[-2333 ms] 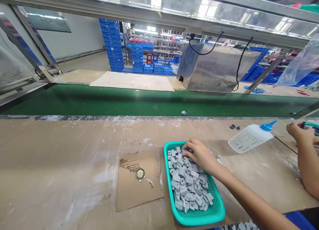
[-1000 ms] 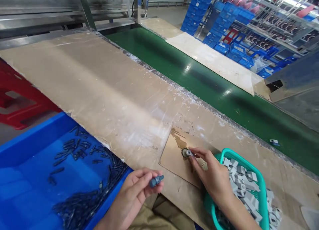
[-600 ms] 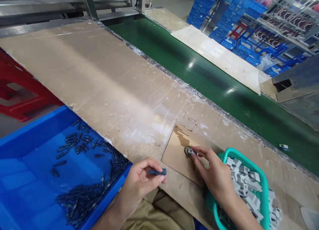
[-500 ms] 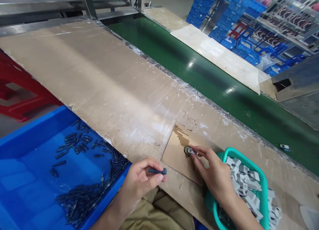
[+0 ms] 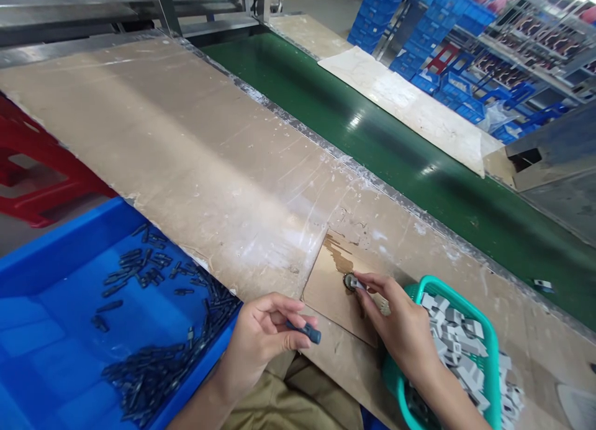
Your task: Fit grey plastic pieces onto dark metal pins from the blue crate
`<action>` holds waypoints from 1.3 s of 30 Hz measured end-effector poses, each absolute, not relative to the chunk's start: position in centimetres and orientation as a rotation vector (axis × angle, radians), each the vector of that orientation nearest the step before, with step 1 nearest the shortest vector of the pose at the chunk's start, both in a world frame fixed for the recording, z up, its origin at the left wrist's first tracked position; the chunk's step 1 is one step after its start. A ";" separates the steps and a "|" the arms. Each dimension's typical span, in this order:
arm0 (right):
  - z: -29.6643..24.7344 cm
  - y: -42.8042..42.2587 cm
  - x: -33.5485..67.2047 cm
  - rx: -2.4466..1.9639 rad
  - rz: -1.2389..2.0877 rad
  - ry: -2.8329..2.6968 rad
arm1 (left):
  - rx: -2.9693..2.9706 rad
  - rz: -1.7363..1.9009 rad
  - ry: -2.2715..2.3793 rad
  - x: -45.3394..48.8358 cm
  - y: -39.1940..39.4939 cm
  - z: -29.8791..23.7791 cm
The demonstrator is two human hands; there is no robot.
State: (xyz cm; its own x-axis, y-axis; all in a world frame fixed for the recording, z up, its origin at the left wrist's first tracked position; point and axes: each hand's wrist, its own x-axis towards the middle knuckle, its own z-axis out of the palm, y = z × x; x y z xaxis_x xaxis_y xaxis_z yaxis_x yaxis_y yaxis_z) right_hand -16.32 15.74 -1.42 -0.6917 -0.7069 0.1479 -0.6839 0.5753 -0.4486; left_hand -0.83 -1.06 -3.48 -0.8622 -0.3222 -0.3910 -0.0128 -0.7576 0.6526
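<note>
At the far left a red stool (image 5: 41,188) stands beside the bench, and next to it the blue bin (image 5: 60,256) sits low at the bench edge, dark pins (image 5: 153,374) scattered along its near side, all as it was half a second ago. The left hand (image 5: 263,340) hovers just right of the bin, thumb and fingers closed on one dark blue pin (image 5: 305,332). That pin has changed most: it lay nearly level before, and now it tips down to the right, its thicker end lower and further out past the fingertips. Beyond it, the cardboard sheet (image 5: 328,293) lies flat on the wooden bench (image 5: 186,151). The right hand (image 5: 403,331) has hardly shifted; its fingertips pinch a small grey piece (image 5: 357,284) against the round metal cap (image 5: 348,282) on the cardboard. Its wrist crosses the teal basket (image 5: 491,349), heaped with grey blocks (image 5: 459,349). On the green conveyor belt (image 5: 372,138) a small loose part (image 5: 542,285) has drifted a little rightward.
</note>
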 end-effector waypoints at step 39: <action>3.4 15.9 -12.5 -0.524 -1.513 2.258 | 0.562 -2.172 -1.847 -5.1 0.9 0.3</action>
